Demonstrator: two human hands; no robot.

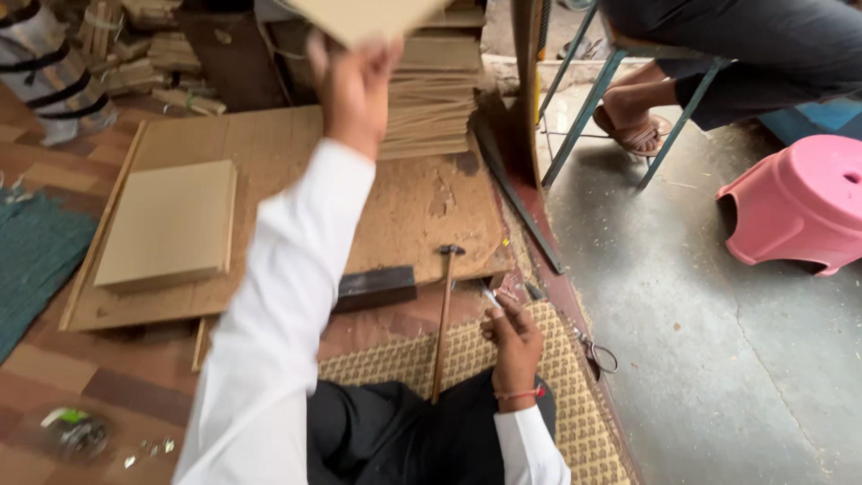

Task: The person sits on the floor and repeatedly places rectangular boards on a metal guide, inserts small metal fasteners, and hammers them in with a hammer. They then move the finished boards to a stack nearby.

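My left hand (352, 83) is raised high at the top middle and grips a tan cardboard sheet (368, 16) by its lower edge. My right hand (514, 339) rests low on the woven mat (575, 413), fingers curled around a small white stick-like object (491, 298). A hammer (443, 316) with a wooden handle lies on the floor just left of my right hand. A dark rectangular block (375, 287) sits beside the hammer head.
A stack of tan boards (171, 224) lies on a large brown board (404, 207) at the left. More stacked sheets (431, 99) stand behind. Another person sits on a blue metal stool (584, 108) at the upper right. A pink plastic stool (799, 207) stands right. Scissors (600, 352) lie by the mat.
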